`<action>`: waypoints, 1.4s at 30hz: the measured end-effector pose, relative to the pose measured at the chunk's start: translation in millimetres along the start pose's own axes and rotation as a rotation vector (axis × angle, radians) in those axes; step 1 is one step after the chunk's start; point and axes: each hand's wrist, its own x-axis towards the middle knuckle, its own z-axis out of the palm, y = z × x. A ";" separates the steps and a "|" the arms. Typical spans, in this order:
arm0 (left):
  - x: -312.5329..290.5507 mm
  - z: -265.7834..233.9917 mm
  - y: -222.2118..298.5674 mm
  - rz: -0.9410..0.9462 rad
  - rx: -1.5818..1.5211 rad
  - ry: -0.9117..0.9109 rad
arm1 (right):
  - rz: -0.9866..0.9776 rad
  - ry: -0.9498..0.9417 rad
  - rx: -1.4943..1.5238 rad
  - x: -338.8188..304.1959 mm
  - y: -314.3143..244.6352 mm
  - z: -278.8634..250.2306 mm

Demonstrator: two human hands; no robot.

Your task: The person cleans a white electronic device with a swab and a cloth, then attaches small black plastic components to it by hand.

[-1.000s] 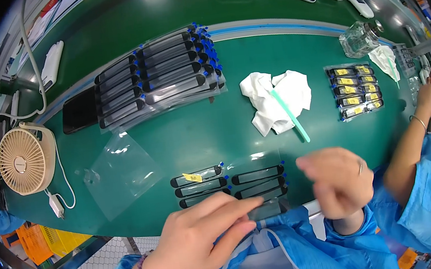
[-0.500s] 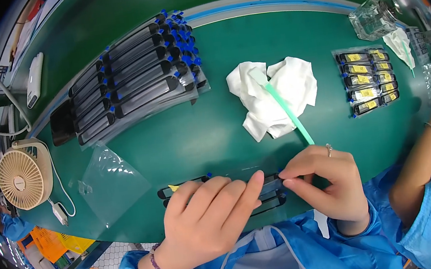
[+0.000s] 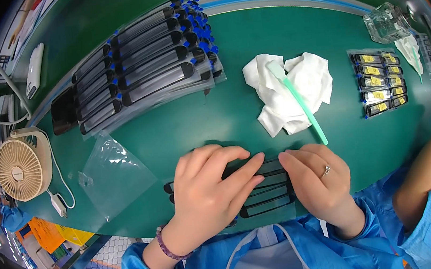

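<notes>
On the green table right in front of me lies a sheet of flat black-rimmed strips (image 3: pixel 268 205) with clear middles, apparently thin glass or film panels. My left hand (image 3: pixel 206 181) rests over its middle and left part, fingers apart, index fingertip and thumb touching the strips. At the right end of the upper strips is my right hand (image 3: pixel 318 178), its fingers bent and pressed together; whatever they pinch is hidden. Beyond my right hand, a mint-green stick with a pale flat tip (image 3: pixel 303 105) lies across a crumpled white cloth (image 3: pixel 265 96).
A large stack of similar bagged strips with blue tabs (image 3: pixel 149 56) lies far left, near a clear plastic bag (image 3: pixel 115 173) and a beige fan (image 3: pixel 21 166). Yellow-labelled strips (image 3: pixel 373 82) and a glass jar (image 3: pixel 386 23) are right. Another person's arm (image 3: pixel 427 167) reaches in at right.
The view has shifted slightly, moving the table items rightward and up. My left hand has opened out and my right hand has turned lower over the strips' right end. The blue tab there no longer shows.
</notes>
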 end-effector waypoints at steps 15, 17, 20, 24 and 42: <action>1.2 3.3 2.7 0.001 -0.007 0.011 | -0.137 -0.020 -0.235 -2.2 -2.2 2.6; 1.1 3.5 1.7 0.009 -0.002 0.009 | -0.135 -0.028 -0.237 -1.8 -2.4 2.2; 1.6 3.3 2.5 0.029 0.029 -0.003 | -0.134 -0.034 -0.252 -2.1 -2.4 2.0; 0.4 2.0 3.8 0.073 0.128 -0.026 | -0.128 -0.037 -0.257 -2.9 -3.2 2.2; -55.8 -35.4 22.7 -0.056 0.189 -0.183 | 0.073 0.060 0.027 -48.5 -19.4 -20.7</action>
